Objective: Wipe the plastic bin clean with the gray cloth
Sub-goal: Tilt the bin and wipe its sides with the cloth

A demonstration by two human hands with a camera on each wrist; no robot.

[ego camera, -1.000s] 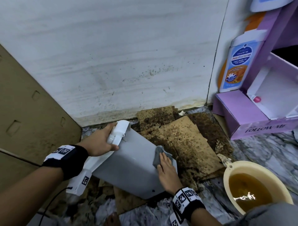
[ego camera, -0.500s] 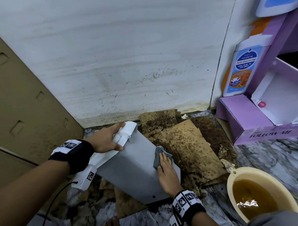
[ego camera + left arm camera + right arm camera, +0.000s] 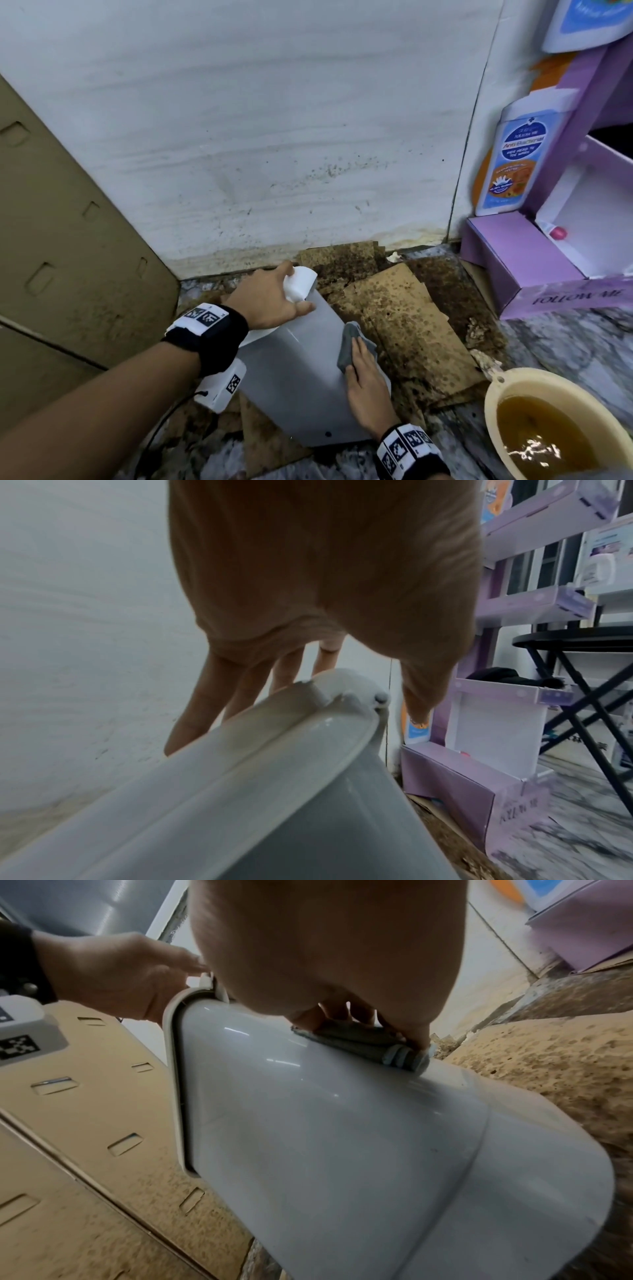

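Observation:
A grey plastic bin with a white lid lies tilted on the floor, its lid end toward the wall. My left hand grips the lid's white top corner, thumb on the near side and fingers behind the rim. My right hand lies flat on the bin's upper right side and presses the folded gray cloth against it. The right wrist view shows the cloth bunched under my fingertips on the smooth bin wall.
Stained brown cardboard pieces lie under and right of the bin. A beige basin of brown water stands at lower right. A purple display stand fills the right, a tan cardboard panel the left, a white wall behind.
My right hand has slid the cloth a little down the bin's side. My left hand has shifted up onto the lid's top corner.

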